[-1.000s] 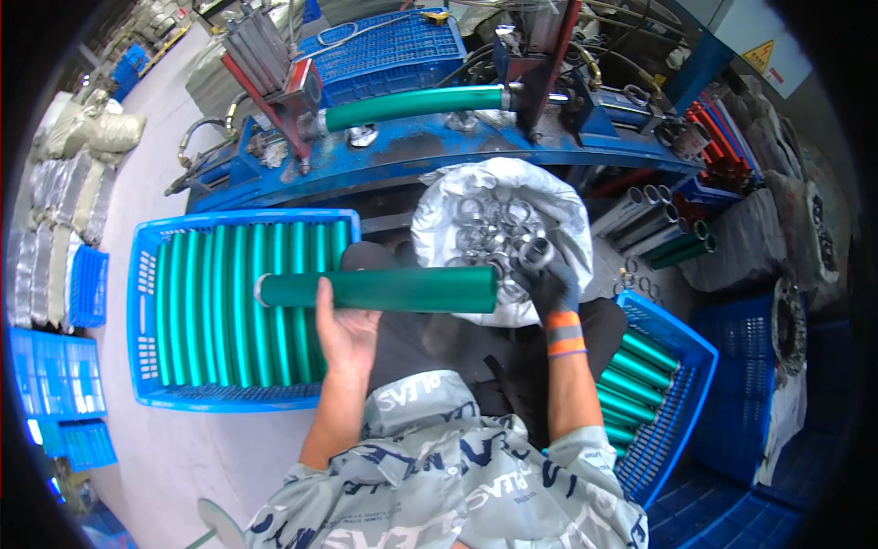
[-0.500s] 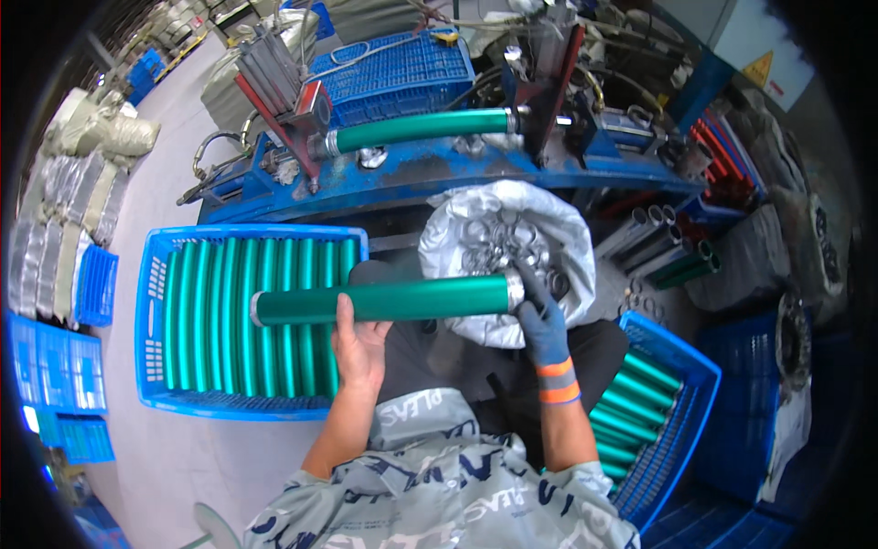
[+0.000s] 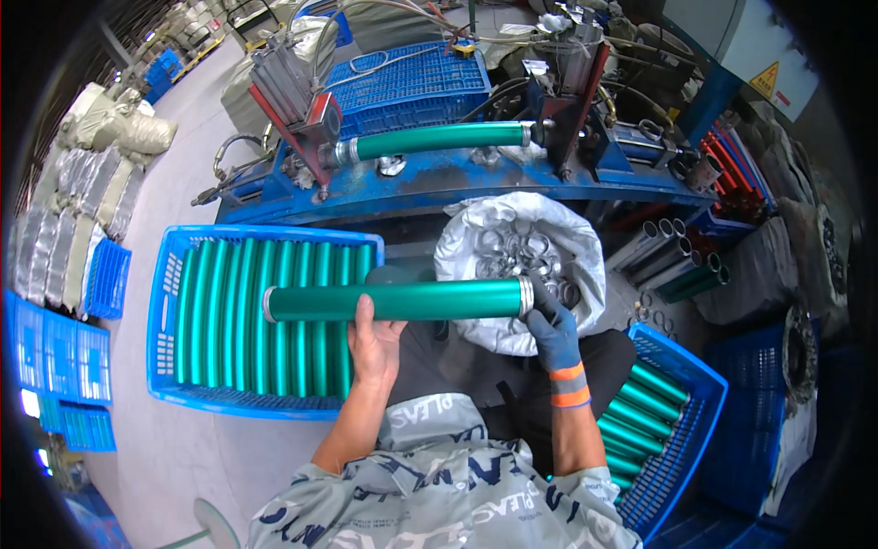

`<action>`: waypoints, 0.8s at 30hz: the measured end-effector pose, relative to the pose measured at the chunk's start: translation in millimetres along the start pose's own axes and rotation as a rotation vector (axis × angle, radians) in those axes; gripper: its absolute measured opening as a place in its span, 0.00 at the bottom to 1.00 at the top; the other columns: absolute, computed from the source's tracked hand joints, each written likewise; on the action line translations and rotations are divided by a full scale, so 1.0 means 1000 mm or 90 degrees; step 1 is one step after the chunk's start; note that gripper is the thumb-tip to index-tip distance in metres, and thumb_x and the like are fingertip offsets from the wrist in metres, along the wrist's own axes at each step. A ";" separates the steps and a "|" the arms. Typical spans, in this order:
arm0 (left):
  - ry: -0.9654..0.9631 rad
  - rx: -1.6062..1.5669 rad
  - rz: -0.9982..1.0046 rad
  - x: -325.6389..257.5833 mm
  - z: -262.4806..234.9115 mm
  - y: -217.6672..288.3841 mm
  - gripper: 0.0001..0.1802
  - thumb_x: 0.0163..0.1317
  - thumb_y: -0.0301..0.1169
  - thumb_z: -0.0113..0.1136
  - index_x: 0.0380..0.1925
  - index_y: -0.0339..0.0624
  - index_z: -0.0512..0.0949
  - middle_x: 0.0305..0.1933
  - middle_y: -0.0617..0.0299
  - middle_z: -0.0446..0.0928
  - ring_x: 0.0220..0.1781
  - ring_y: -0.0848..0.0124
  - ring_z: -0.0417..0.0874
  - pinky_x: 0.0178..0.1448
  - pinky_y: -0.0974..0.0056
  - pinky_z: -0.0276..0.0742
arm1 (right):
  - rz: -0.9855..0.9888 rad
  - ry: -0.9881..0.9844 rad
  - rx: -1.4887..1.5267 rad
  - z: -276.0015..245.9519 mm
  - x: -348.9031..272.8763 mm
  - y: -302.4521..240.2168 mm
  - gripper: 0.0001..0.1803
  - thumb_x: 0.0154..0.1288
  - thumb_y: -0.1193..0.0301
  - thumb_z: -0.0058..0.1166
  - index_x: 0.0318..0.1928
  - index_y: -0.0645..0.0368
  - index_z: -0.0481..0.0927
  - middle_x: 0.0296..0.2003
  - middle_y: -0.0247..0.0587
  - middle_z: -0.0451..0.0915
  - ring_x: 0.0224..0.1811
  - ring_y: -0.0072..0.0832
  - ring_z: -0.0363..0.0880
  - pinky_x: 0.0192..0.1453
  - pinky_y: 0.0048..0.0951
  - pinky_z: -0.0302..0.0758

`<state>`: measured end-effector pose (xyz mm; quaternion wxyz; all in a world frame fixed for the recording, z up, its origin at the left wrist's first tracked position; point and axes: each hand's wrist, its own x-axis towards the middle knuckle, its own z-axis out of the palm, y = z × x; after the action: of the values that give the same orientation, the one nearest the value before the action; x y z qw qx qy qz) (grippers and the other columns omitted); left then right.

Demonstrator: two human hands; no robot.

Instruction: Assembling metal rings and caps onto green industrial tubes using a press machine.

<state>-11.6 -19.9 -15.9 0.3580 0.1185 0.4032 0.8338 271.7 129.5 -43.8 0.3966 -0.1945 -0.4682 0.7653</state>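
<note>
A long green metal tube [image 3: 421, 300] with a silver ring on each end lies level across my lap. My bare left hand [image 3: 373, 346] cradles it from below near the middle, thumb up along the near side. At the right end, my right hand [image 3: 551, 329], in a grey-blue glove with an orange band, grips the silver ring [image 3: 526, 297]. Just beyond that end, a white sack [image 3: 583, 247] stands with its mouth rolled back, holding many loose metal rings [image 3: 521, 252]. Another green tube [image 3: 444, 140] is clamped lengthwise in the blue machine [image 3: 412, 188] ahead.
A blue crate [image 3: 265, 409] of green tubes sits on the left. A second blue crate [image 3: 700, 430], also holding green tubes, stands at the lower right. Bare and green tubes [image 3: 663, 252] lean beyond the sack at right. Stacked bundles [image 3: 64, 220] line the far left.
The whole view has shifted slightly, so the scene sits a little further right. Both hands keep their hold on the green tube, which stays level.
</note>
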 end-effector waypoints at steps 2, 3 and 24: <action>-0.012 -0.011 -0.056 0.000 -0.001 0.001 0.26 0.87 0.46 0.66 0.75 0.45 0.77 0.70 0.53 0.85 0.69 0.56 0.90 0.70 0.44 0.91 | -0.026 0.050 -0.025 0.007 0.004 -0.004 0.49 0.77 0.77 0.69 0.91 0.70 0.59 0.87 0.52 0.70 0.87 0.36 0.72 0.91 0.40 0.66; -0.042 -0.014 -0.004 0.000 0.000 0.000 0.26 0.87 0.46 0.66 0.75 0.45 0.77 0.70 0.54 0.85 0.69 0.56 0.91 0.69 0.45 0.91 | -0.068 0.024 -0.042 0.013 0.005 -0.006 0.52 0.74 0.78 0.69 0.92 0.69 0.58 0.88 0.52 0.68 0.87 0.36 0.70 0.91 0.40 0.65; 0.025 -0.130 -0.090 0.048 -0.010 0.032 0.41 0.83 0.61 0.66 0.74 0.36 0.74 0.80 0.48 0.76 0.85 0.53 0.76 0.92 0.43 0.72 | -0.098 0.052 -0.290 -0.028 0.154 -0.002 0.41 0.93 0.55 0.55 0.93 0.60 0.58 0.85 0.51 0.72 0.77 0.33 0.78 0.83 0.37 0.73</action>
<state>-66.9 -6.5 -2.5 0.4179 0.0362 0.3306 0.8454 197.4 267.9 -44.5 0.4187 -0.2734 -0.6255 0.5990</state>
